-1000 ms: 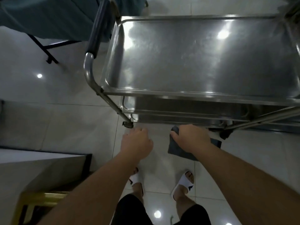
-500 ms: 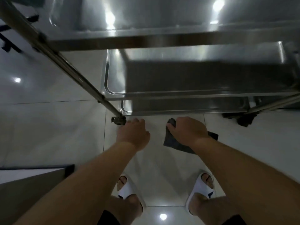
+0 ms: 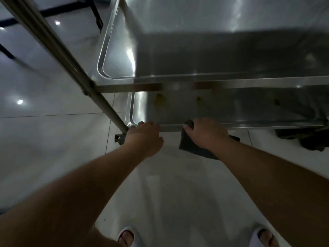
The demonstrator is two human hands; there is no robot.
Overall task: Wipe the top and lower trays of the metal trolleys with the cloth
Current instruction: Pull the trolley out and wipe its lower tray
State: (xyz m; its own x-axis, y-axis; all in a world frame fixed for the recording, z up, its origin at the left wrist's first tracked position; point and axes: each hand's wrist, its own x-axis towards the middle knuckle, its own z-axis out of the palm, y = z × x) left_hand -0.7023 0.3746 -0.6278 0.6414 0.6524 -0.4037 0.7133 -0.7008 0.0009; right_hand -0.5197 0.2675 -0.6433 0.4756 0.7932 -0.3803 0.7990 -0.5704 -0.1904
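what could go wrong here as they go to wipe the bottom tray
The cloth is gripped bunched in the right hand, so a swipe could miss the brownish spots on the lowest tray. The middle tray's rim overhangs it, so reaching in risks a knock. The left hand sits by the trolley leg; leaning there may roll the trolley.

- Tiled floor [image 3: 53, 139]: pale, glossy, carrying the metal trolley [image 3: 99, 97].
- Lower tray [image 3: 222, 111]: bare steel, small rust-coloured spots along its far edge.
- Middle tray [image 3: 195, 56]: bare.
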